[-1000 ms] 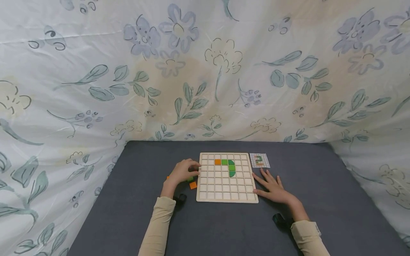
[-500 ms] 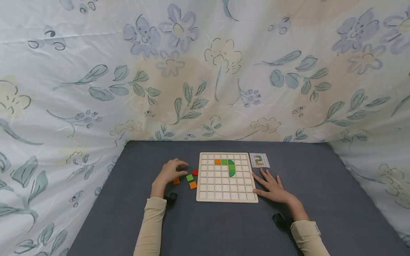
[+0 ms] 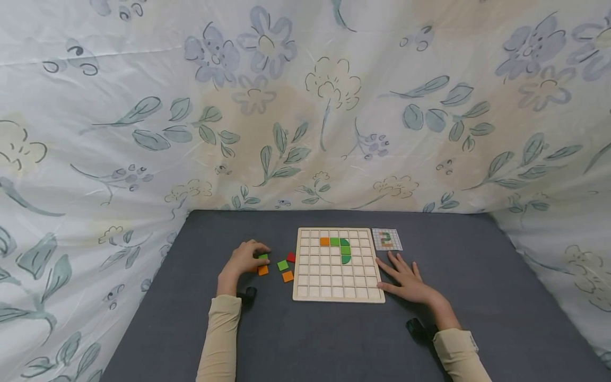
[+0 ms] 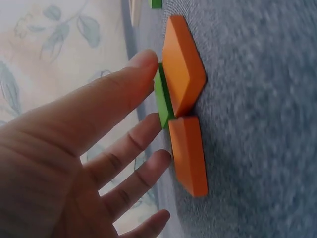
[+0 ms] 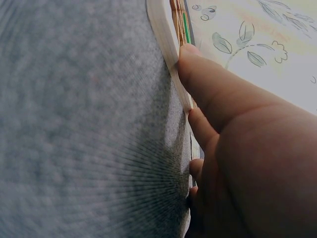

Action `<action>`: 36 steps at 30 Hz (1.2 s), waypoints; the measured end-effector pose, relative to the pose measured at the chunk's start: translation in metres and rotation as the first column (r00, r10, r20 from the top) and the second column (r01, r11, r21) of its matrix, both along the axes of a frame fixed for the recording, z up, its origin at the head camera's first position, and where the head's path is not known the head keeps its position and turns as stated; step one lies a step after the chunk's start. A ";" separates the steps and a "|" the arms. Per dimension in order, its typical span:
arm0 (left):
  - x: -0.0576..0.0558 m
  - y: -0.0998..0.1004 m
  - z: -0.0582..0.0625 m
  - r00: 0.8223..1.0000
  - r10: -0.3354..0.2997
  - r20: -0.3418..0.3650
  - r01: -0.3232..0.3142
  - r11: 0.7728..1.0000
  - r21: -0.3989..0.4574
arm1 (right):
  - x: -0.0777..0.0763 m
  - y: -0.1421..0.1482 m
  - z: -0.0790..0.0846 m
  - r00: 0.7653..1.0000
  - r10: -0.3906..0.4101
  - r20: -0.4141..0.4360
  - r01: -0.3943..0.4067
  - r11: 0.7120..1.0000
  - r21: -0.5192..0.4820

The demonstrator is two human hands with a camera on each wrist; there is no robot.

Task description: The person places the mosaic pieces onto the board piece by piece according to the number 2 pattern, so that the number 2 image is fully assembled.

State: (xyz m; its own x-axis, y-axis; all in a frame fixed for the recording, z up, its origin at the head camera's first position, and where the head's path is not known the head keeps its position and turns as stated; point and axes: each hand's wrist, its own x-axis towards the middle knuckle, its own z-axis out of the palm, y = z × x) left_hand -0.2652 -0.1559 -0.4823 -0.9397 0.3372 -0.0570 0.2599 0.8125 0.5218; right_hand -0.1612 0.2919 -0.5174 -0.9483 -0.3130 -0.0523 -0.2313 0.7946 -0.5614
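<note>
My left hand [image 3: 243, 261] is over the loose tiles left of the wooden grid board [image 3: 339, 292]. Its thumb and index fingertips lie on either side of a green square tile [image 4: 164, 96]; whether they grip it is not clear. Two orange tiles [image 4: 178, 64] lie beside that green one in the left wrist view, and one orange tile [image 3: 263, 270] shows below the hand in the head view. My right hand [image 3: 406, 281] rests with fingers spread against the board's right edge. Orange and green pieces [image 3: 346, 250] form a hook shape on the grid.
Between the left hand and the board lie a red tile [image 3: 291, 257], another green tile [image 3: 283, 265] and an orange tile [image 3: 287, 276]. A pattern card [image 3: 387, 240] sits by the board's upper right corner. Flowered cloth [image 3: 305, 132] rises behind the dark table [image 3: 334, 345].
My left hand has moved left, away from the board's edge, to the green tile, uncovering the red, green and orange tiles near the board. My right hand has stayed still.
</note>
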 end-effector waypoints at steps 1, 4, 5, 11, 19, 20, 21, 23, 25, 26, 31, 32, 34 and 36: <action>0.000 -0.001 0.000 1.000 0.004 0.006 -0.004 1.000 0.006 | 0.000 0.000 0.000 1.000 0.001 -0.002 -0.001 1.000 0.003; 0.002 -0.005 0.000 1.000 0.015 0.018 -0.015 1.000 0.017 | 0.000 0.000 0.000 1.000 -0.002 -0.004 0.002 1.000 0.007; 0.002 -0.006 0.000 1.000 0.019 0.023 -0.019 1.000 0.023 | 0.000 0.000 0.000 1.000 0.000 -0.006 0.000 1.000 0.006; 0.003 -0.009 0.001 0.999 0.019 0.027 -0.021 0.999 0.048 | 0.000 0.000 0.000 1.000 0.002 -0.003 -0.002 1.000 0.008; 0.005 -0.009 0.002 0.999 0.030 0.027 -0.032 0.996 0.083 | 0.001 0.000 -0.001 1.000 0.005 -0.018 -0.005 1.000 0.003; 0.005 -0.009 0.002 0.999 0.033 0.027 -0.035 0.996 0.084 | 0.000 0.000 -0.001 1.000 0.003 -0.014 -0.003 1.000 0.006; 0.005 -0.009 0.002 0.999 0.035 0.025 -0.037 0.996 0.082 | 0.000 0.000 -0.001 1.000 0.002 -0.013 -0.002 1.000 0.008; 0.005 -0.009 0.002 0.999 0.038 0.020 -0.040 0.997 0.073 | 0.000 0.000 -0.003 1.000 -0.003 -0.007 0.003 1.000 0.012; 0.005 -0.009 0.002 0.999 0.044 0.015 -0.045 0.997 0.069 | -0.001 0.000 -0.004 1.000 -0.004 -0.004 0.004 1.000 0.018; 0.005 -0.010 0.001 0.999 0.043 0.011 -0.043 0.997 0.066 | -0.001 0.000 -0.004 1.000 -0.005 -0.003 0.005 1.000 0.020; 0.003 -0.008 0.000 0.999 0.049 -0.012 -0.049 0.997 0.053 | -0.001 0.000 -0.005 1.000 -0.007 -0.001 0.007 1.000 0.017; 0.003 -0.007 -0.001 0.999 0.051 -0.019 -0.050 0.998 0.044 | -0.001 0.000 -0.004 1.000 -0.007 0.000 0.007 1.000 0.014; 0.003 -0.005 0.000 0.998 0.057 -0.029 -0.056 0.998 0.033 | -0.001 0.000 -0.004 1.000 -0.005 0.002 0.005 1.000 0.012; 0.004 -0.003 0.001 0.997 0.056 -0.045 -0.054 0.998 0.026 | 0.000 -0.001 -0.002 1.000 -0.004 0.002 0.004 1.000 0.009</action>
State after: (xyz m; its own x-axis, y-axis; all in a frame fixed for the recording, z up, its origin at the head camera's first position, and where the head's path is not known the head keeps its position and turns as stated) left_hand -0.2610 -0.1590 -0.4818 -0.9583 0.2857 -0.0054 0.2395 0.8132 0.5305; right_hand -0.1614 0.2911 -0.5198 -0.9493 -0.3091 -0.0573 -0.2272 0.8005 -0.5546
